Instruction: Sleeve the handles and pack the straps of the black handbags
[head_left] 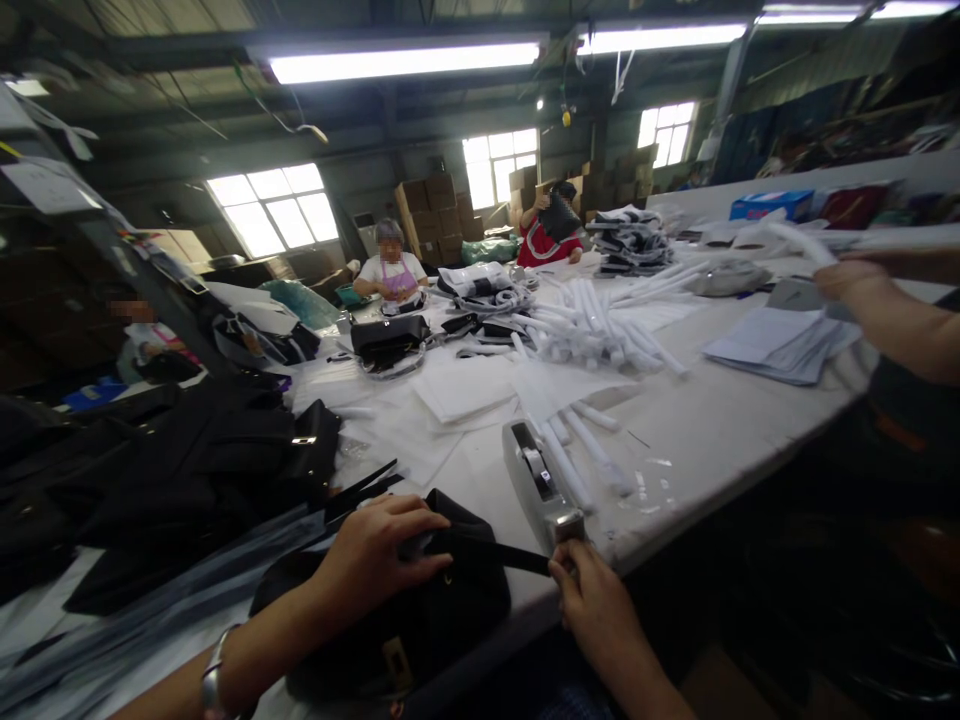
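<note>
A black bag [465, 590] with gold-coloured fittings lies at the table's near edge, in front of me. From it a narrow black strap [510, 556] runs taut to the right. My left hand [386, 545] pinches the strap over the bag, between thumb and fingers. The other end sits in the closed fingers of my right hand [592, 595]. Those fingers are right at the front end of a grey tape dispenser [536, 485]; whether they also hold a piece of tape cannot be made out.
Black bags [225, 460] are heaped at left. White rolled tubes [585, 330] and white sheets [465, 385] cover the middle. A stack of pale sheets [780, 340] lies at right, near another person's arm [892, 310]. Several people sit across the table.
</note>
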